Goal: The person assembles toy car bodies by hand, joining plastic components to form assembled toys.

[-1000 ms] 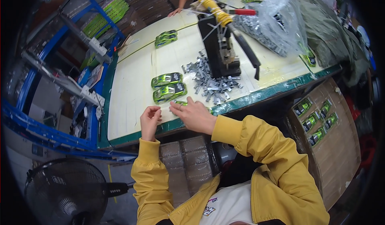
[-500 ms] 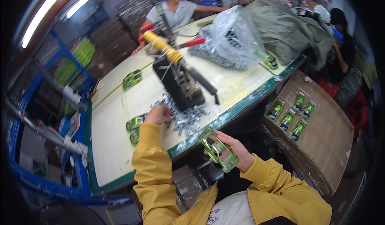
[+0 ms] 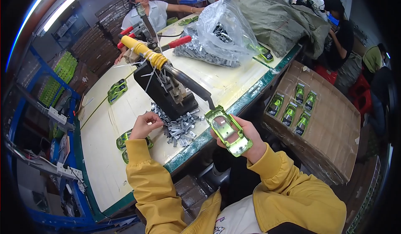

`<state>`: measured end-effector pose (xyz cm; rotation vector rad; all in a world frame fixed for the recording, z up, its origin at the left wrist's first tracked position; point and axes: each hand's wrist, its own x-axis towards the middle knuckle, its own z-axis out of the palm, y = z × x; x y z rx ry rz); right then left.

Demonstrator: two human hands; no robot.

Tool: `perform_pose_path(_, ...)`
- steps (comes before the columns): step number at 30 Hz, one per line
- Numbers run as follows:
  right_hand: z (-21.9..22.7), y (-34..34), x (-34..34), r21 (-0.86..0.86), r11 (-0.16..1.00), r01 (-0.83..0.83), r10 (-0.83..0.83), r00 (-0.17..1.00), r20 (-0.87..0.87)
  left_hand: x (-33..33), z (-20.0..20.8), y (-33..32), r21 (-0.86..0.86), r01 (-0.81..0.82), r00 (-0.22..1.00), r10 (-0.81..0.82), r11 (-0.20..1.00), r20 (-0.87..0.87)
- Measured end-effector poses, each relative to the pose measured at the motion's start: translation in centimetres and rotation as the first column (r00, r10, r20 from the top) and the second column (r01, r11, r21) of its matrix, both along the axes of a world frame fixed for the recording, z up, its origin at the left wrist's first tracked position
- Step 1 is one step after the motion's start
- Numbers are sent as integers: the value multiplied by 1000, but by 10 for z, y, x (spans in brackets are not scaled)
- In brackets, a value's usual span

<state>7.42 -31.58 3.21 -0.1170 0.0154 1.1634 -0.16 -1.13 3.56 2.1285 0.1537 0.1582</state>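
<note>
My right hand [image 3: 254, 141] grips a bright green toy car body shell [image 3: 239, 145], its hollow inside turned up toward me, at the table's front edge. My left hand [image 3: 144, 125] is by the left side of a pile of small grey metal pieces [image 3: 177, 130], thumb and fingers pinched together. Whatever is between those fingertips is too small to make out. Just behind the pile stands a black hand press [image 3: 161, 90] with a long lever and a yellow-wrapped grip [image 3: 144, 52]. More green car shells [image 3: 123, 139] lie beside my left hand, partly hidden by it.
Another green car [image 3: 117, 91] lies farther back on the table [image 3: 100, 150]. A clear bag of metal pieces [image 3: 221, 33] sits beyond the press. Several green cars stand on a cardboard box [image 3: 321, 125] at the right. A co-worker [image 3: 156, 15] sits across the table.
The whole view has shifted. My right hand has brought the car shell up and closer to the press lever, tilting its inside more toward me. My left hand stays by the metal pile, fingers pinched.
</note>
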Motion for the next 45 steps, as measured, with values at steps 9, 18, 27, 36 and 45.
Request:
perform_pose_path(9,11,0,0,-10,998,64,-64,998,12,-7,5,1,-536,7,1000,-9,844,-2)
perform_pose_path(18,14,-2,0,45,998,52,-52,999,2,5,-14,-5,-790,243,883,210,562,420)
perform_pose_path(27,23,-6,-3,31,998,54,-54,998,8,7,-23,-3,-860,279,831,340,427,439)
perform_pose_path(36,26,-5,-4,35,998,59,-59,998,27,10,-21,-2,-856,271,797,396,441,456)
perform_pose_path(45,28,-5,-5,67,996,57,-60,997,40,7,-27,5,-882,240,824,396,405,406)
